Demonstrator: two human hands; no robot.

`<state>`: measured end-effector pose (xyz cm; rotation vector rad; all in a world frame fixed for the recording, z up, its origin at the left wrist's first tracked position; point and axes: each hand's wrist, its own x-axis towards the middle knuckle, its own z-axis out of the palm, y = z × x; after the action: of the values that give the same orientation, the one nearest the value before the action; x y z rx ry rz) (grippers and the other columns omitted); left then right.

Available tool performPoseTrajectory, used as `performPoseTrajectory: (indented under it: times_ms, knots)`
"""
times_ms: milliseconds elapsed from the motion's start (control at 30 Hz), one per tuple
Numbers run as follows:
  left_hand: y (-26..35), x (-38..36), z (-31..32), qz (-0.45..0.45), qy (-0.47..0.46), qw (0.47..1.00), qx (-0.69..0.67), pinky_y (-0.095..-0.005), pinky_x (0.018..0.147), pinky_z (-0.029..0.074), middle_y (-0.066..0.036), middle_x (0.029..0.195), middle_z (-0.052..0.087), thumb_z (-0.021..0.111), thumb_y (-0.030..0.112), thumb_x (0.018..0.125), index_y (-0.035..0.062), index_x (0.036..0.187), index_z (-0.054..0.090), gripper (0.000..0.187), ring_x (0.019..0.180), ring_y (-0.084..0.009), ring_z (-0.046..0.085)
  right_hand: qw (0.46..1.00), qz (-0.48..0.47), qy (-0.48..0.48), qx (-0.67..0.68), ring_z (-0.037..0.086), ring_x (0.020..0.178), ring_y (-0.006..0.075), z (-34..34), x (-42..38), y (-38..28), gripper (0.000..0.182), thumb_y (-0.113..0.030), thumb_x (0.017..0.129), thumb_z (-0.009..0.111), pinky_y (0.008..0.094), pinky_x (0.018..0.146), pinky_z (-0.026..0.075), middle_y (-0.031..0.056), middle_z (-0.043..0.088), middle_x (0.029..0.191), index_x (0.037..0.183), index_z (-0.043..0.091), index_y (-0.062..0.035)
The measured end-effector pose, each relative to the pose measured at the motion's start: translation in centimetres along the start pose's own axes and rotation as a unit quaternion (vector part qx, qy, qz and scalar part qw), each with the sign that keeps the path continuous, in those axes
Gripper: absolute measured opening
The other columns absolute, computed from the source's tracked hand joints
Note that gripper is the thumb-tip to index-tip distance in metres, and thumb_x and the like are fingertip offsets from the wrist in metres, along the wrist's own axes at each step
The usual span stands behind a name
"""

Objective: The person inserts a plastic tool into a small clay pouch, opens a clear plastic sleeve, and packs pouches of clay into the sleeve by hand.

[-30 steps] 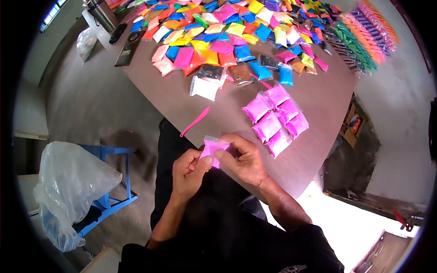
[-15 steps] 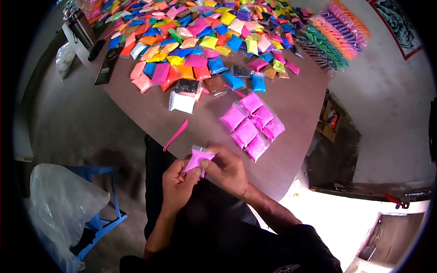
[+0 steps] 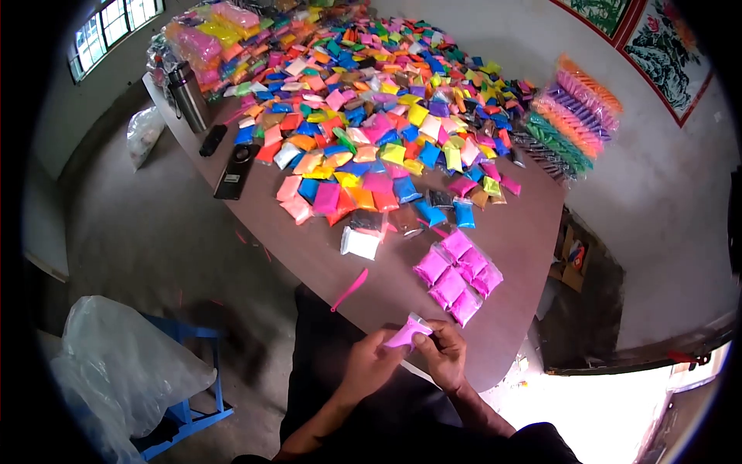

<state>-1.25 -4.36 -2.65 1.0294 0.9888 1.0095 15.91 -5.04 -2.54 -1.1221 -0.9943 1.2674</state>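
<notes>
Just nearside of the block of pink packets [image 3: 462,274], the left hand [image 3: 371,363] and right hand [image 3: 444,357] pinch one pink pouch [image 3: 406,333] (two grips probably steady its soft body). Left of that block lies a pink stick [image 3: 350,290], presumably leaving working room.

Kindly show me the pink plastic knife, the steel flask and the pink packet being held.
Pink plastic knife [image 3: 355,284]: head view, on its blade.
Steel flask [image 3: 190,100]: head view, on its body.
Pink packet [image 3: 404,334]: head view, on its filled middle.

Left hand [image 3: 369,365], right hand [image 3: 445,357] — pink packet [image 3: 405,334] held between
</notes>
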Motion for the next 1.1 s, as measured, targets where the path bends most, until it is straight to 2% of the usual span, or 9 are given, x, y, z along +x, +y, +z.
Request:
performPoseTrajectory:
  times_ms: [133,267,367,433,500,567,733,833,1100]
  knots:
    - [0.0,-0.1,-0.2,0.016,-0.033,0.998,-0.041,-0.0241,0.078,0.053,-0.002,0.101,0.074,0.075,0.011,0.097,0.0002,0.123,0.071,0.028,0.089,-0.0054,0.064,1.000,-0.007,0.009,0.011,0.068,0.082,0.0117,0.0,0.1,-0.2,0.019,-0.007,0.101,0.074,0.0273,0.074,0.056,0.0062,0.074,0.097,0.116,0.068,0.0026]
    - [0.6,-0.3,0.0,0.003,-0.050,0.993,-0.105,-0.0212,0.078,0.051,0.000,0.097,0.070,0.074,0.011,0.101,-0.0030,0.115,0.069,0.021,0.087,-0.0049,0.063,0.999,-0.025,-0.027,-0.008,0.068,0.082,0.0118,-1.1,0.4,0.2,0.021,-0.007,0.100,0.075,0.0268,0.075,0.056,0.0064,0.074,0.098,0.117,0.068,0.0023]
    - [0.4,-0.3,-0.7,0.021,-0.031,0.999,-0.037,-0.0214,0.075,0.051,-0.001,0.096,0.071,0.072,0.012,0.102,-0.0040,0.114,0.070,0.020,0.084,-0.0054,0.063,0.998,-0.018,-0.066,-0.016,0.068,0.095,0.0107,-1.2,0.4,-0.5,0.019,-0.009,0.103,0.072,0.0285,0.087,0.057,0.0058,0.074,0.107,0.119,0.068,0.0013]
    - [0.8,-0.5,-1.1,0.034,-0.027,0.994,0.102,-0.0217,0.073,0.052,-0.002,0.094,0.072,0.070,0.012,0.103,-0.0056,0.113,0.070,0.021,0.081,-0.0058,0.064,0.998,0.011,-0.059,-0.017,0.068,0.096,0.0106,-1.0,0.0,-1.3,0.019,-0.009,0.103,0.071,0.0284,0.087,0.056,0.0061,0.074,0.107,0.120,0.068,0.0014]
    - [0.3,-0.5,-1.0,0.036,-0.020,0.993,0.111,-0.0234,0.072,0.052,-0.002,0.090,0.073,0.070,0.014,0.102,-0.0028,0.114,0.072,0.021,0.080,-0.0057,0.064,0.998,0.042,-0.052,-0.018,0.068,0.096,0.0106,-0.9,-0.2,-1.3,0.019,-0.009,0.104,0.070,0.0283,0.087,0.056,0.0064,0.074,0.108,0.120,0.068,0.0015]
    - [0.3,-0.5,-0.7,0.038,-0.014,0.992,0.121,-0.0252,0.072,0.053,-0.003,0.085,0.073,0.071,0.016,0.101,0.0000,0.114,0.075,0.021,0.079,-0.0057,0.064,0.999,0.037,-0.034,0.005,0.068,0.086,0.0119,-1.0,-0.3,-1.0,0.018,-0.006,0.102,0.071,0.0262,0.077,0.056,0.0067,0.074,0.101,0.117,0.068,0.0026]
    - [1.1,-0.2,0.6,0.069,0.006,0.998,0.011,-0.0265,0.070,0.053,-0.006,0.084,0.075,0.074,0.018,0.099,0.0003,0.110,0.075,0.021,0.076,-0.0068,0.066,0.999,0.012,-0.047,-0.006,0.068,0.092,0.0118,-2.3,-0.4,0.4,0.019,-0.007,0.102,0.072,0.0266,0.081,0.055,0.0066,0.074,0.106,0.118,0.068,0.0029]
    - [1.5,-0.1,0.1,0.101,0.016,0.988,0.115,-0.0233,0.063,0.046,-0.001,0.076,0.066,0.075,0.010,0.098,-0.0038,0.101,0.071,0.015,0.071,-0.0044,0.057,0.998,0.030,-0.060,-0.023,0.067,0.096,0.0115,-2.2,-0.6,0.1,0.022,-0.007,0.102,0.073,0.0272,0.085,0.054,0.0063,0.073,0.109,0.120,0.068,0.0034]
    - [0.6,-0.1,0.4,0.059,0.024,0.996,0.061,-0.0226,0.064,0.046,0.000,0.081,0.068,0.075,0.009,0.098,-0.0046,0.102,0.071,0.015,0.073,-0.0047,0.058,0.995,0.061,-0.075,-0.038,0.064,0.098,0.0085,-1.9,-0.3,-0.8,0.021,-0.002,0.102,0.069,0.0258,0.085,0.052,0.0034,0.072,0.111,0.123,0.068,0.0029]
